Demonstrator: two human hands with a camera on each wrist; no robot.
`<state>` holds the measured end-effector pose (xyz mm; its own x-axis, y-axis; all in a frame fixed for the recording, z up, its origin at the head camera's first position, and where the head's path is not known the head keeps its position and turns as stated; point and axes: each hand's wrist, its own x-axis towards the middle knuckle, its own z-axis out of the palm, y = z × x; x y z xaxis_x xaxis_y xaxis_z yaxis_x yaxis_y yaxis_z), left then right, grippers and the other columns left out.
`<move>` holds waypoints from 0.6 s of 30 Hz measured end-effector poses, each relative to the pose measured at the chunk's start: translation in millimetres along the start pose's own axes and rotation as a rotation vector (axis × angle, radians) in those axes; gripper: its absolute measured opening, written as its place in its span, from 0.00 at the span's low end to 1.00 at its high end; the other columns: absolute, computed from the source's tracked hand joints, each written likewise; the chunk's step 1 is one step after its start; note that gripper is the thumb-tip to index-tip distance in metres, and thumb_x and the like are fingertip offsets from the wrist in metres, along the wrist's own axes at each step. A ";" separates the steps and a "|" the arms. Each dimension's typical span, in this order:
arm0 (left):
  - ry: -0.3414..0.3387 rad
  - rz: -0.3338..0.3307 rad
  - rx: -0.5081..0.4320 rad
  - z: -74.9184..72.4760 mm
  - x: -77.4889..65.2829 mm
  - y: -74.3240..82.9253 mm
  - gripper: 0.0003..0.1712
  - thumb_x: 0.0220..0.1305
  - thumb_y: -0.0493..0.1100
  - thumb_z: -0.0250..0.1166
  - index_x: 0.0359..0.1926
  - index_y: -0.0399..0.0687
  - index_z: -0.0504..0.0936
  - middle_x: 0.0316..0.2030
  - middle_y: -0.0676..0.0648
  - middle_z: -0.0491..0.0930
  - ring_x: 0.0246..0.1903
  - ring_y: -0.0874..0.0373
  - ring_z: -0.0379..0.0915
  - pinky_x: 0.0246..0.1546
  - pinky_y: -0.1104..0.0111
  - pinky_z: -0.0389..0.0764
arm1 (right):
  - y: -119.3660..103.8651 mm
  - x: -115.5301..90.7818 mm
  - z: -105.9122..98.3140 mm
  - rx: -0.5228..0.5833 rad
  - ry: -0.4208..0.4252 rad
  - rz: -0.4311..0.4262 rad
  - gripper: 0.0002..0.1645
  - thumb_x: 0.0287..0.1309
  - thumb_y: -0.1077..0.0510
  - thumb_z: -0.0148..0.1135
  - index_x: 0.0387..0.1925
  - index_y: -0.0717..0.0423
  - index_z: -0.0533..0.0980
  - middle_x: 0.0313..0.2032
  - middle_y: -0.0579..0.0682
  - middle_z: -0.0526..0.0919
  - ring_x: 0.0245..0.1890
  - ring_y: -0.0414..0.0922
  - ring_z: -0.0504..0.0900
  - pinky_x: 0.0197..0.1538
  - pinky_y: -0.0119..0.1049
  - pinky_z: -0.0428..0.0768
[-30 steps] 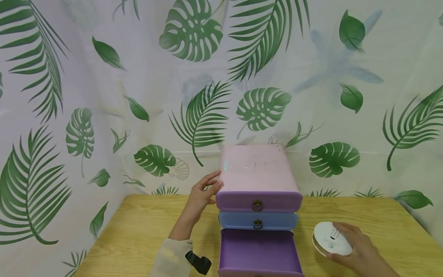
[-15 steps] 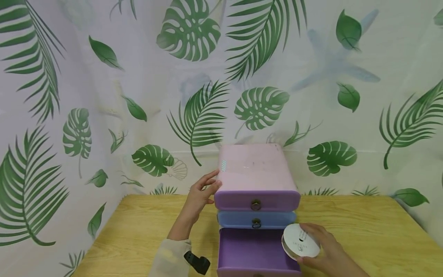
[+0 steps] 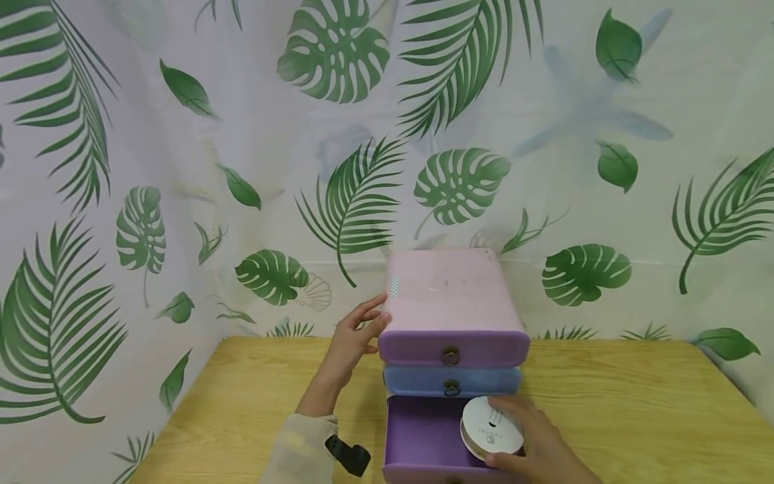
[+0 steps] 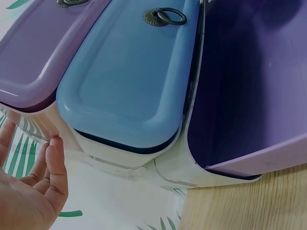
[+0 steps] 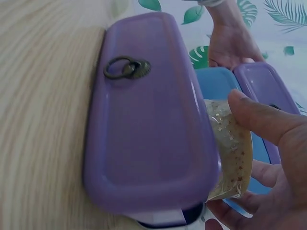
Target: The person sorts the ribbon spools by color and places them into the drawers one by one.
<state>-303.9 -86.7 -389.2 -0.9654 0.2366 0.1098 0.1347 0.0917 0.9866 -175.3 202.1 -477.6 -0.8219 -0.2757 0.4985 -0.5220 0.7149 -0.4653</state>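
My right hand (image 3: 532,440) grips a spool of ribbon (image 3: 491,427) with white round sides, over the right part of the pulled-out purple bottom drawer (image 3: 417,430). In the right wrist view the ribbon (image 5: 232,148) shows gold with small stars, between thumb and fingers, partly behind the drawer front (image 5: 148,115). My left hand (image 3: 351,343) touches the left side of the pink drawer cabinet (image 3: 447,289) near its top, fingers extended. The left wrist view has the fingertips of this hand (image 4: 33,187) at the cabinet's side, beside the purple top drawer.
Above the pulled-out drawer, the blue middle drawer (image 3: 453,381) and purple top drawer (image 3: 453,349) are closed, each with a ring handle. The cabinet stands on a wooden table (image 3: 242,403). Behind it hangs a leaf-print cloth (image 3: 605,202).
My right hand has carried the ribbon spool leftward from beside the cabinet to over the pulled-out bottom drawer. The left hand stays against the cabinet's side.
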 end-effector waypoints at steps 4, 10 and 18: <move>0.002 0.004 0.001 0.3 -0.5 1.3 0.27 0.65 0.49 0.63 0.65 0.60 0.73 0.57 0.41 0.72 0.37 0.61 0.71 0.34 0.64 0.76 | -2.5 2.1 9.3 -0.026 0.036 -0.043 0.46 0.30 0.47 0.81 0.55 0.59 0.75 0.50 0.56 0.79 0.52 0.35 0.72 0.46 0.39 0.75; -0.003 0.005 0.002 0.9 0.3 1.4 0.27 0.66 0.48 0.62 0.65 0.61 0.73 0.58 0.41 0.72 0.38 0.61 0.71 0.32 0.67 0.74 | -12.0 7.5 14.8 0.008 -0.061 0.080 0.46 0.32 0.46 0.80 0.56 0.58 0.75 0.52 0.55 0.79 0.51 0.44 0.75 0.48 0.39 0.76; -0.003 0.008 0.013 0.6 -0.4 1.0 0.27 0.65 0.49 0.62 0.65 0.61 0.73 0.57 0.41 0.72 0.39 0.60 0.72 0.33 0.66 0.75 | -14.5 8.7 25.4 0.047 -0.048 0.027 0.47 0.31 0.47 0.81 0.56 0.61 0.74 0.51 0.57 0.78 0.50 0.40 0.75 0.46 0.37 0.76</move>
<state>-303.3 -86.1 -388.3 -0.9636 0.2402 0.1176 0.1456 0.1023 0.9840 -180.7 173.0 -485.1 -0.8450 -0.2881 0.4505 -0.5089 0.6919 -0.5121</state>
